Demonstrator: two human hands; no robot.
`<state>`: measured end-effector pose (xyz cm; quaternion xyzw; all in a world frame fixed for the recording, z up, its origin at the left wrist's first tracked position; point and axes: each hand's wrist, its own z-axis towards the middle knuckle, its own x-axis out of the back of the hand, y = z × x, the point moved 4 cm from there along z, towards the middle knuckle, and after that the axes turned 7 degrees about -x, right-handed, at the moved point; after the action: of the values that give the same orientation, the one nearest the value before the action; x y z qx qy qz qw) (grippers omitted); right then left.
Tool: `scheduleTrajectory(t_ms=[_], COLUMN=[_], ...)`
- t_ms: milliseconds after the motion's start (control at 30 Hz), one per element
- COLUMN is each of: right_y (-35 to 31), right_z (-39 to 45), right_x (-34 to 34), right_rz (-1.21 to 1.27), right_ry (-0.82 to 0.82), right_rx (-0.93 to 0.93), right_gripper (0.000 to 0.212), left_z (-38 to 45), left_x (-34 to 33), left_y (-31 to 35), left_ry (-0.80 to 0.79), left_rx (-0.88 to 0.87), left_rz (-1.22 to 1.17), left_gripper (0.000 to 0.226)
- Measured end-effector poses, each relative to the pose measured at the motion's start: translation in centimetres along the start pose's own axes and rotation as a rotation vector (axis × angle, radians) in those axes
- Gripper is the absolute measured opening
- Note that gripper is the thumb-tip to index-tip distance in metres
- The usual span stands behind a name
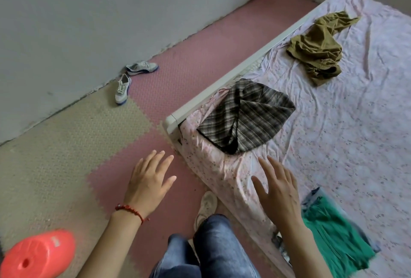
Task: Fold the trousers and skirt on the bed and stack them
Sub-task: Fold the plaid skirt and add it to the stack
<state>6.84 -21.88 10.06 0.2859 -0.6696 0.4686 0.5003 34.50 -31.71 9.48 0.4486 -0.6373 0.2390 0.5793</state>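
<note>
A crumpled plaid skirt (246, 115) lies on the near corner of the bed (347, 135), which has a pale floral sheet. Farther back, olive trousers (315, 48) lie bunched near the bed's left rail. A folded green garment (335, 237) rests on something blue-grey at the bed's near right edge. My left hand (148, 183) hovers over the floor, fingers spread, holding nothing, a red bead bracelet on its wrist. My right hand (278, 188) is open over the bed's front corner, just below the skirt and not touching it.
A white bed rail (233, 73) runs along the bed's left side. Two white sneakers (131, 79) lie by the grey wall on pink and beige foam mats. A coral plastic object (37, 253) sits bottom left. My jeans-clad legs and a shoe (208, 205) stand by the bed.
</note>
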Motion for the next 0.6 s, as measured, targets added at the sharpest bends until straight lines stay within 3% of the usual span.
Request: scheduleTrajectory(t_ms=[300,600], right_y=[0.8,3.1], right_z=[14.0,25.2], right_x=[-3.3,-8.6], right_rz=[0.033,0.131], right_ry=[-0.124,-0.271], right_rx=[-0.061,-0.228], right_gripper=[0.049,0.048], left_z=[13.0,24.8], left_x=[0.2,-5.8], left_y=[-0.5,-1.1], left_ry=[-0.004,-0.064], left_rx=[0.003,0.147], left_rz=[-0.189,-0.636], left_gripper=[0.064,0.045])
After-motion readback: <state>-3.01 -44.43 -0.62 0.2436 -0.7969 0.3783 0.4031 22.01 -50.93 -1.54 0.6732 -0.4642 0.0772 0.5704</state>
